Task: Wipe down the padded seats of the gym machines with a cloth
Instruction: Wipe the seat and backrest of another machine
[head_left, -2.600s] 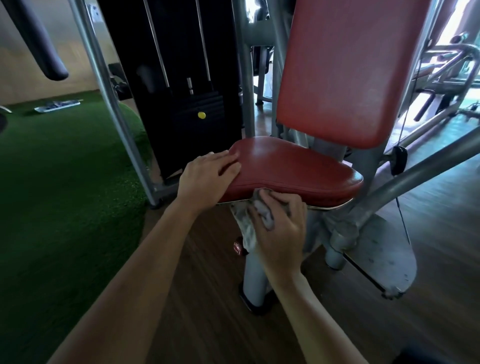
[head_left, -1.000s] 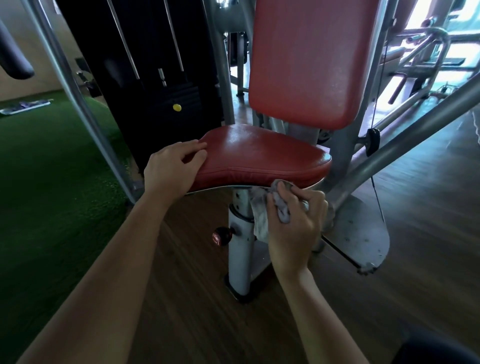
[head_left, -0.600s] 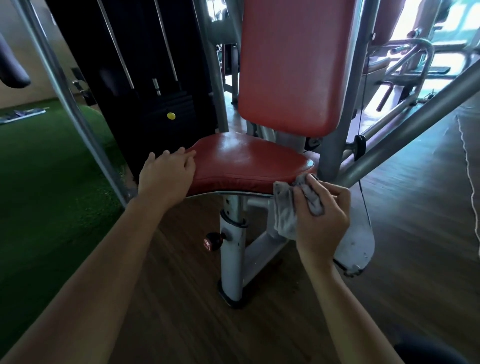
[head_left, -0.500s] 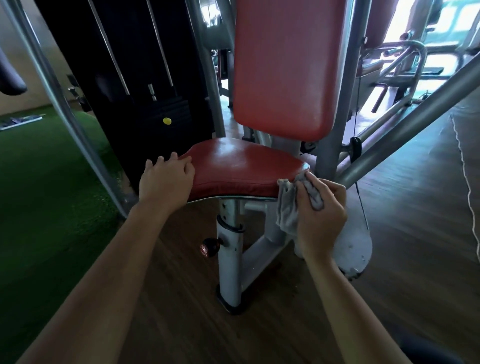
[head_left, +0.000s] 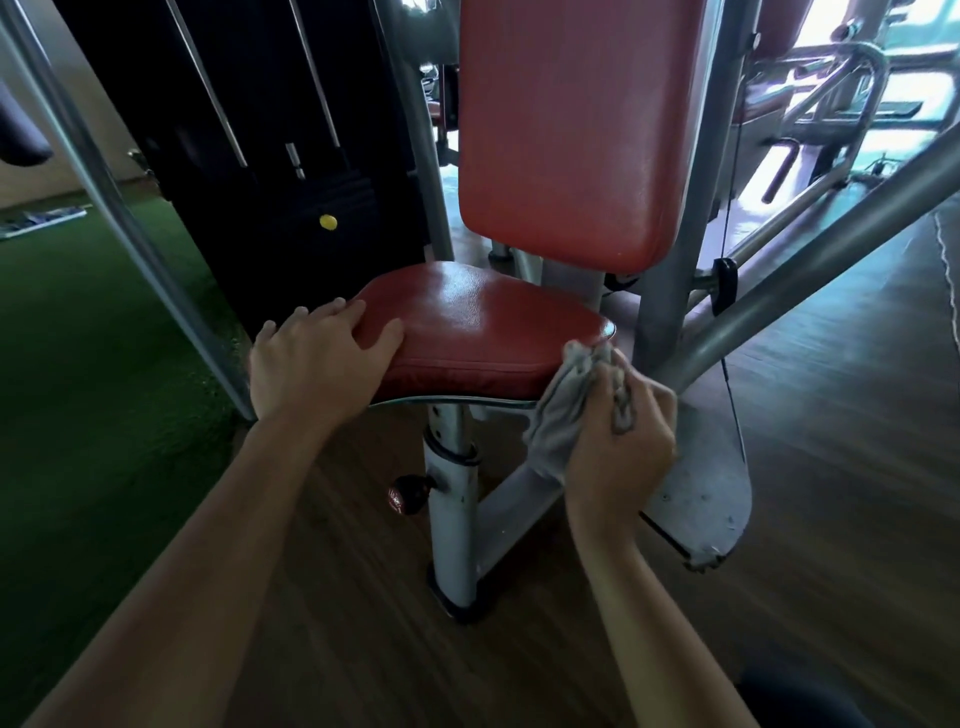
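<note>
A red padded seat (head_left: 488, 322) sits on a grey post, with a red padded backrest (head_left: 571, 130) upright behind it. My left hand (head_left: 317, 358) rests on the seat's front left corner, fingers spread and thumb on top. My right hand (head_left: 618, 441) grips a crumpled grey cloth (head_left: 563, 415) and presses it against the seat's right side edge, near the rear corner. Part of the cloth hangs below the seat's metal rim.
A black weight stack (head_left: 280, 156) with a yellow pin (head_left: 328, 222) stands behind the seat on the left. Slanted grey frame tubes (head_left: 810, 260) run on the right, a grey footplate (head_left: 706, 488) below them. Green turf (head_left: 78, 364) lies left, wood floor (head_left: 831, 467) right.
My right hand has slid the cloth along the seat's front edge from the middle to the right rear corner. My left hand stays on the front left corner, and my view has shifted right.
</note>
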